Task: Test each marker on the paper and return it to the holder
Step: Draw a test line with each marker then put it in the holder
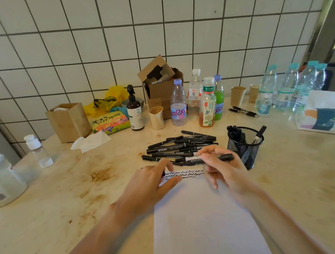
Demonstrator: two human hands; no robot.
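Note:
A white sheet of paper (201, 217) lies on the counter in front of me, with black squiggles (184, 174) along its top edge. My right hand (224, 172) grips a black marker (208, 159) that lies roughly level above those squiggles. My left hand (153, 183) rests on the paper's top left corner, and something small and dark shows at its fingertips. A pile of several black markers (179, 147) lies just beyond the paper. The black mesh holder (246, 144) stands to the right with several markers in it.
Bottles (207, 104), paper cups (237, 96), a cardboard box (161, 85) and a pump bottle (134, 111) line the back of the counter. A wooden box (68, 121) and a tissue (90, 141) sit at the left. Two pens (244, 111) lie behind the holder.

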